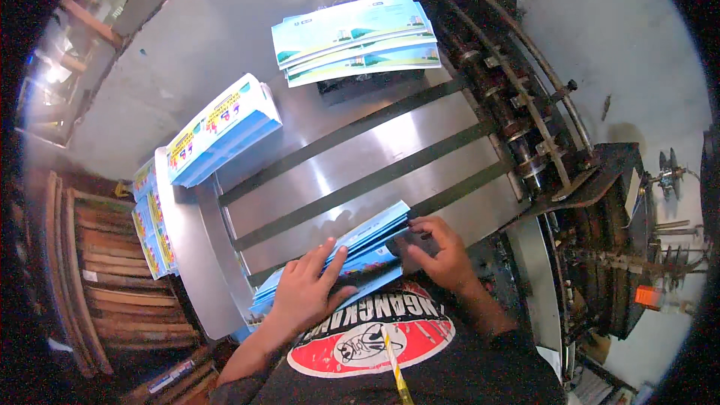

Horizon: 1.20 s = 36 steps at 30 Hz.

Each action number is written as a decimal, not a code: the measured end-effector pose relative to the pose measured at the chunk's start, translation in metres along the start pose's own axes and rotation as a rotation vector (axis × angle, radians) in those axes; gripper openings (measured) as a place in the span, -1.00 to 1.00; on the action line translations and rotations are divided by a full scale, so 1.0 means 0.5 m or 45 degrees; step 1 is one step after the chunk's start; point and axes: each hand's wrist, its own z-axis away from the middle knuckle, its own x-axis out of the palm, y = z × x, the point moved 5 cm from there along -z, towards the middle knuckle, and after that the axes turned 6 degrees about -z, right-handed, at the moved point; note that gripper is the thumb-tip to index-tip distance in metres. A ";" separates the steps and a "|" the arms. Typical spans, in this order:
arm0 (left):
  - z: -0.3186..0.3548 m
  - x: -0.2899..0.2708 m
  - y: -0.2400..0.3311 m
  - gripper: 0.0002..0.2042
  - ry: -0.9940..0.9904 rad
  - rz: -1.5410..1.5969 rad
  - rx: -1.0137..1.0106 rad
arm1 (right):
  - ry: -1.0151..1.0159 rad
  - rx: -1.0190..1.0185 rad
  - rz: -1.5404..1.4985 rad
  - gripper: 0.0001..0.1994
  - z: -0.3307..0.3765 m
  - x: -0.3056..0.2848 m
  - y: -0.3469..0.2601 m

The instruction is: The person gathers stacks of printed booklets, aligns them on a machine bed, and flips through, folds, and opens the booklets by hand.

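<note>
The stack of blue printed leaflets (352,259) lies at the near edge of the steel counter (420,142), right against your body, slanting up to the right. Your left hand (307,292) lies flat on top of it, fingers (330,255) spread and pressing down on the upper sheets. Your right hand (442,251) holds the stack's right end, fingers curled over that edge and closed on the leaflets.

The counter is a shiny metal bed crossed by three dark belts (360,187) that run diagonally toward the black roller assembly (517,90) on your right. Beyond the rollers, further right, sits darker machinery with an orange tag (646,296).

At the far end of the counter, well apart from your hands, a fanned pile of white-and-blue leaflets (356,37) rests on a dark block. To your left, a thicker stack of leaflets with yellow and blue covers (221,131) sits at the counter's left corner, tilted. Just below it, another row of the same leaflets (154,225) lies along a pale side shelf (191,270). Further left stand wooden boards (97,270) stacked on edge.
</note>
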 end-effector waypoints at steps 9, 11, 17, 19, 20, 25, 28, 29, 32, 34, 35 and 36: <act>-0.015 -0.003 0.018 -0.33 -0.002 -0.005 -0.031 | -0.089 0.516 -0.716 -0.47 -0.004 -0.005 0.009; -0.026 -0.006 0.025 -0.33 -0.006 -0.003 -0.037 | -0.182 0.452 -0.586 -0.47 0.009 -0.007 0.020; -0.055 0.014 0.052 -0.32 -0.041 -0.036 -0.038 | -0.094 0.481 -0.903 -0.36 0.024 -0.042 0.039; -0.070 0.027 0.064 -0.27 -0.032 -0.035 -0.016 | -0.200 0.420 -0.713 -0.30 0.020 -0.063 0.069; -0.076 0.036 0.070 -0.27 -0.052 -0.037 0.003 | -0.327 0.354 -0.511 -0.25 0.021 -0.065 0.085; -0.105 0.062 0.098 -0.21 -0.042 -0.058 0.035 | -0.305 0.424 -0.787 -0.23 0.034 -0.104 0.110; -0.122 0.072 0.113 -0.20 -0.024 -0.060 0.053 | -0.308 0.418 -0.835 -0.26 0.037 -0.128 0.127; -0.125 0.074 0.116 -0.20 -0.031 -0.063 0.057 | -0.342 0.351 -0.754 -0.24 0.036 -0.131 0.134; -0.125 0.075 0.118 -0.20 -0.030 -0.067 0.084 | -0.324 0.247 -0.679 -0.28 0.039 -0.132 0.138; -0.115 0.073 0.109 -0.21 -0.045 -0.070 0.069 | -0.275 0.207 -0.685 -0.34 0.033 -0.130 0.140; -0.110 0.072 0.109 -0.21 -0.048 -0.073 0.059 | -0.184 -0.032 -0.367 -0.42 0.023 -0.146 0.135; -0.108 0.069 0.112 -0.23 -0.045 -0.077 0.062 | -0.091 -0.272 -0.049 -0.50 0.016 -0.156 0.123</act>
